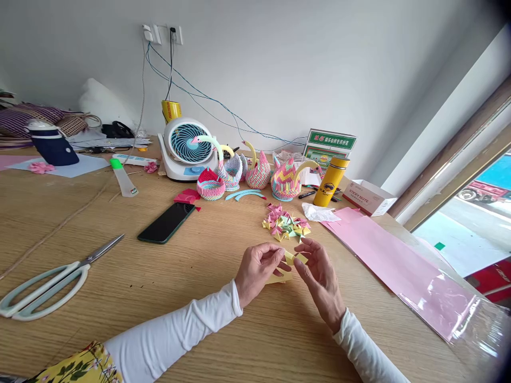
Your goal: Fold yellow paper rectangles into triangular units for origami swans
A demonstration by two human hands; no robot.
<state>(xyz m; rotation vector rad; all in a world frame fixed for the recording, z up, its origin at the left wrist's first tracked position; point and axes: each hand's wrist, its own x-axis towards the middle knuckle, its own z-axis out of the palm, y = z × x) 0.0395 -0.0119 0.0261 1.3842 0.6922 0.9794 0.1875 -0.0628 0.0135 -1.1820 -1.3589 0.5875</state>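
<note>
My left hand (257,271) and my right hand (319,276) meet over the wooden table (159,298), both pinching a small folded yellow paper piece (294,258). A few more yellow paper slips (279,277) lie under my left fingers. Just beyond my hands sits a pile of small folded paper triangles (285,223) in pink, yellow and green. Both sleeves are white.
Paper swans (285,181) stand further back beside a small fan (187,146) and a yellow flask (330,182). A black phone (166,222) and large scissors (48,287) lie to the left. Pink paper sheets in plastic (399,260) run along the right edge.
</note>
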